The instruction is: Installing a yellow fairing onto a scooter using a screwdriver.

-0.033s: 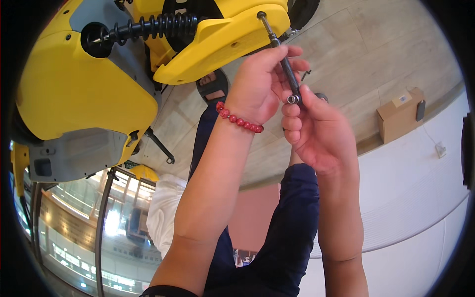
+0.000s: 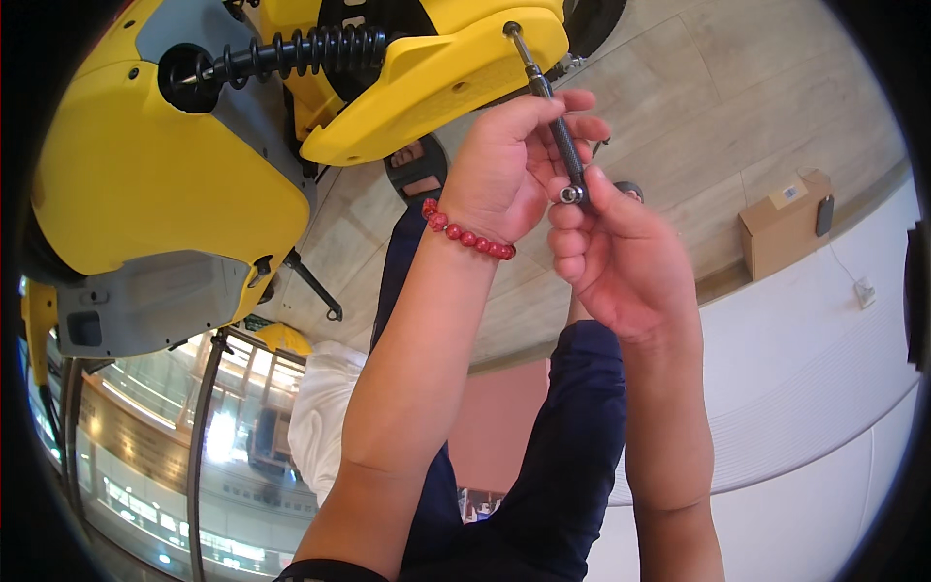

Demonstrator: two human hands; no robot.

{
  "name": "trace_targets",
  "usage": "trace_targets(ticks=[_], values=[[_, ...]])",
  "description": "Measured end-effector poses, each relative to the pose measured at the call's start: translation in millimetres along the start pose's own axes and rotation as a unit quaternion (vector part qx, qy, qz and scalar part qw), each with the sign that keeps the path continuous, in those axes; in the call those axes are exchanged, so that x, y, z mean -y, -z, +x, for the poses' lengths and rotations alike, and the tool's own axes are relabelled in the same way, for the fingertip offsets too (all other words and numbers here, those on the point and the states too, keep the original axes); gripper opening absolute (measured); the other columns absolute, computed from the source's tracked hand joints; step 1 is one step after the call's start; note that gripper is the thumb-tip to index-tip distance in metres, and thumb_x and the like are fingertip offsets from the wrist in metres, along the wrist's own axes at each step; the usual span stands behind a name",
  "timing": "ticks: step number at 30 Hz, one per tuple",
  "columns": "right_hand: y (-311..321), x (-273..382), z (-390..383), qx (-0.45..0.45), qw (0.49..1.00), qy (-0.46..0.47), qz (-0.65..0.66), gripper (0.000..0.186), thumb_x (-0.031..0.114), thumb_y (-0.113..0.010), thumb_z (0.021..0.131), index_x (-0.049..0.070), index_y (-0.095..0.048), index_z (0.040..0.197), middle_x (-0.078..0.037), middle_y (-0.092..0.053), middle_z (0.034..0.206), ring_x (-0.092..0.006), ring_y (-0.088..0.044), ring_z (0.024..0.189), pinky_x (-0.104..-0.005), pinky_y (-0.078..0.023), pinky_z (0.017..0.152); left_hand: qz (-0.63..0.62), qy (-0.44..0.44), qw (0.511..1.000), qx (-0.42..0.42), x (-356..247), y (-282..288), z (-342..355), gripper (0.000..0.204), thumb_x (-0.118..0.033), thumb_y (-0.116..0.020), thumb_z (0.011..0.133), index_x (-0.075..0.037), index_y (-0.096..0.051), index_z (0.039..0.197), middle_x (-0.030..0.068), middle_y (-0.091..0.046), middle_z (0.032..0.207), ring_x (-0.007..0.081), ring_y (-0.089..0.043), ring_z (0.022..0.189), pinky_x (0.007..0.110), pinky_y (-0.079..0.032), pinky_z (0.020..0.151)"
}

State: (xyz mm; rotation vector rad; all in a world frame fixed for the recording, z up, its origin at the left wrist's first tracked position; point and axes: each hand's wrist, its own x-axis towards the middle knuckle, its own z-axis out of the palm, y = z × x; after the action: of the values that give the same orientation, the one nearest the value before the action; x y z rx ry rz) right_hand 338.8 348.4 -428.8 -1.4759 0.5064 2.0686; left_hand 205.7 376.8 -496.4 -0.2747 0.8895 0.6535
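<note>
A screwdriver (image 2: 564, 144) with a dark knurled handle and a bright shaft runs diagonally between my hands. Its tip meets a dark recess near the end of the yellow panel (image 2: 427, 107); how deep it sits is hidden. My left hand (image 2: 509, 160), with a red bead bracelet (image 2: 467, 238) at the wrist, is loosely closed around the handle, its thumb along the upper part. At the near end, my right hand (image 2: 626, 252) pinches the handle beside a small round metal end, thumb against curled fingers. Other recesses show in the panel's face.
A black coil spring shock absorber (image 2: 301, 56) joins the yellow and grey scooter body (image 2: 184, 184) at the left. A tyre (image 2: 596, 24) stands past the panel. On the tiled floor, a cardboard box (image 2: 787, 221) sits by the white wall. My sandalled foot (image 2: 417, 170) is below the panel.
My right hand and the near end of the screwdriver have shifted very slightly left. The tip stays at the panel's recess.
</note>
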Motion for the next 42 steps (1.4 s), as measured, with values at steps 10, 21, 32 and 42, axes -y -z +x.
trace_targets(ticks=[10, 21, 32, 42], values=[[-19.9, -1.4, -10.2, -0.182, 0.895, 0.157, -0.375, 0.036, 0.032, -0.051, 0.098, -0.003, -0.060, 0.095, -0.003, -0.059, 0.072, -0.0122, -0.058, 0.063, -0.0258, -0.049, 0.059, 0.066, -0.039, 0.997, -0.014, 7.5, 7.6, 0.9, 0.021, -0.016, -0.059, 0.094, 0.000, -0.060, 0.107, 0.0098, -0.067, 0.094, 0.0160, -0.065, 0.078, 0.028, -0.054, 0.069], [-4.8, -10.5, -4.6, -0.184, 0.816, 0.298, -0.460, 0.032, 0.027, -0.047, 0.100, -0.003, -0.059, 0.102, -0.009, -0.063, 0.078, -0.0144, -0.059, 0.063, -0.0275, -0.052, 0.060, 0.063, -0.048, 0.997, 0.017, 7.2, 9.0, -0.1, 0.021, -0.015, -0.055, 0.095, 0.000, -0.059, 0.108, 0.0099, -0.066, 0.096, 0.0147, -0.064, 0.078, 0.027, -0.054, 0.070], [-6.9, 2.1, -9.0, -0.073, 0.994, 0.020, -0.081, 0.030, 0.024, -0.051, 0.098, -0.005, -0.057, 0.106, -0.009, -0.064, 0.081, -0.0156, -0.060, 0.066, -0.0286, -0.052, 0.062, 0.037, -0.022, 0.999, -0.014, 7.3, 3.8, -4.0, 0.017, -0.018, -0.062, 0.092, -0.004, -0.061, 0.102, 0.0062, -0.067, 0.088, 0.0109, -0.062, 0.074, 0.024, -0.051, 0.067], [-6.3, 2.9, -6.2, -0.111, 0.971, 0.148, -0.153, 0.024, 0.019, -0.060, 0.093, -0.002, -0.060, 0.104, -0.006, -0.062, 0.079, -0.0137, -0.059, 0.066, -0.0260, -0.051, 0.062, 0.003, -0.052, 0.999, -0.013, 4.2, -3.5, -7.7, 0.016, -0.017, -0.062, 0.092, -0.003, -0.062, 0.101, 0.0057, -0.067, 0.089, 0.0105, -0.061, 0.072, 0.023, -0.050, 0.065]])
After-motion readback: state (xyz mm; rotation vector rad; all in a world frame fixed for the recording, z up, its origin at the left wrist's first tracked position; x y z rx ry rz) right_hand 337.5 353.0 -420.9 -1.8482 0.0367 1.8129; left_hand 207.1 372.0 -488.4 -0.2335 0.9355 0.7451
